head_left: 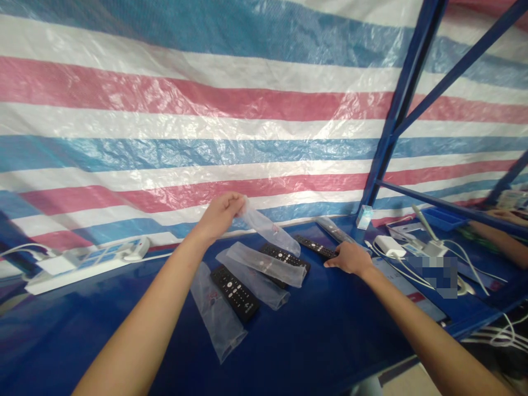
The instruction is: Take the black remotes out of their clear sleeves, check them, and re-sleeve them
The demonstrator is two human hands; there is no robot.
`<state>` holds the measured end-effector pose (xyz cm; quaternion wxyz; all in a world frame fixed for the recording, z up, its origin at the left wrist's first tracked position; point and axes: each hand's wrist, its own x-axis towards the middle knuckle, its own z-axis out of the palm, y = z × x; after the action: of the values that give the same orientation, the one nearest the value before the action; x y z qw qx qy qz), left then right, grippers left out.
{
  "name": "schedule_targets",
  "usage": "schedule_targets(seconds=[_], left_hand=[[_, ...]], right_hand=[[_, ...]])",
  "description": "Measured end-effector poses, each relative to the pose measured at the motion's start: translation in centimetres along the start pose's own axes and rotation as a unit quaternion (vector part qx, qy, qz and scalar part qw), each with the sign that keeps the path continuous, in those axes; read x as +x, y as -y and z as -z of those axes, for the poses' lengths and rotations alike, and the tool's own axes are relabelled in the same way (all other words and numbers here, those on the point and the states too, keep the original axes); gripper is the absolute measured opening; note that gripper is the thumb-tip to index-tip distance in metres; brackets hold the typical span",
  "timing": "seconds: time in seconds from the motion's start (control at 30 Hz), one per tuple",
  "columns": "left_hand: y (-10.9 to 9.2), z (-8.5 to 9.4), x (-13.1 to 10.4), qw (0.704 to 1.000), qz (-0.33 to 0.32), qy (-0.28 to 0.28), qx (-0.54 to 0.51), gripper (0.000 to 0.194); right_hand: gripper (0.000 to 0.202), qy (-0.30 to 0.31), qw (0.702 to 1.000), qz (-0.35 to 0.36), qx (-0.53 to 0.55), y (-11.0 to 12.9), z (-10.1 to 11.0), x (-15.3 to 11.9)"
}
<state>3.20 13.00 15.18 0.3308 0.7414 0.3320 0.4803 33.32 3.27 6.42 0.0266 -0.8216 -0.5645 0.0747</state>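
Note:
My left hand (225, 213) pinches the upper end of a translucent plastic sleeve (272, 230), which hangs above the blue table. My right hand (350, 258) grips the near end of a black remote (315, 247) at the back of the table. Another black remote (236, 291) lies face up, with a flat sleeve (216, 313) at its left. Two more sleeves (268, 264) overlap in the middle, partly over a third remote (284, 256). Behind my right hand lies a further sleeve (335, 230), its contents unclear.
A white power strip (88, 263) is at the left back. To the right are a small box (364, 217), white chargers (390, 247) with cables, a tablet-like device (406, 289), a blue tray (443, 218) and a blue metal frame (385, 137). Another person's arm (501, 242) shows at far right.

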Motion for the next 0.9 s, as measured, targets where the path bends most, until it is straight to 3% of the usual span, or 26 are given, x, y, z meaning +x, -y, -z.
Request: schedule_targets(seconds=[0.13, 0.33, 0.47, 0.6, 0.67, 0.77, 0.9], left_hand=[[0.2, -1.0, -0.1, 0.999, -0.005, 0.039, -0.025, 0.031], [5.9, -4.5, -1.6, 0.973, 0.078, 0.045, 0.214, 0.02], [8.1, -5.1, -3.0, 0.95, 0.108, 0.037, 0.292, 0.02], [7.3, -4.5, -3.7, 0.919, 0.128, 0.031, 0.372, 0.015], [6.2, -4.4, -3.8, 0.889, 0.109, 0.04, 0.442, 0.017], [4.4, -4.8, -3.9, 0.842, 0.065, 0.056, 0.532, 0.023], [2.6, -6.4, -3.8, 0.838, 0.031, 0.078, 0.54, 0.026]], right_hand=[[0.03, 0.0, 1.0, 0.012, 0.002, 0.3, -0.2, 0.1], [0.04, -0.002, 0.999, 0.051, 0.007, 0.9, -0.7, 0.3], [0.05, -0.021, 0.997, 0.069, -0.002, -0.2, 0.2, 0.0], [0.046, -0.084, 0.995, -0.017, -0.049, -1.7, 1.4, 0.2], [0.04, -0.088, 0.993, -0.048, -0.069, -2.2, 1.6, 0.6], [0.027, -0.067, 0.994, -0.046, -0.079, -2.4, 1.1, 1.4], [0.025, -0.045, 0.996, 0.0, -0.074, -1.9, 0.1, 1.6]])
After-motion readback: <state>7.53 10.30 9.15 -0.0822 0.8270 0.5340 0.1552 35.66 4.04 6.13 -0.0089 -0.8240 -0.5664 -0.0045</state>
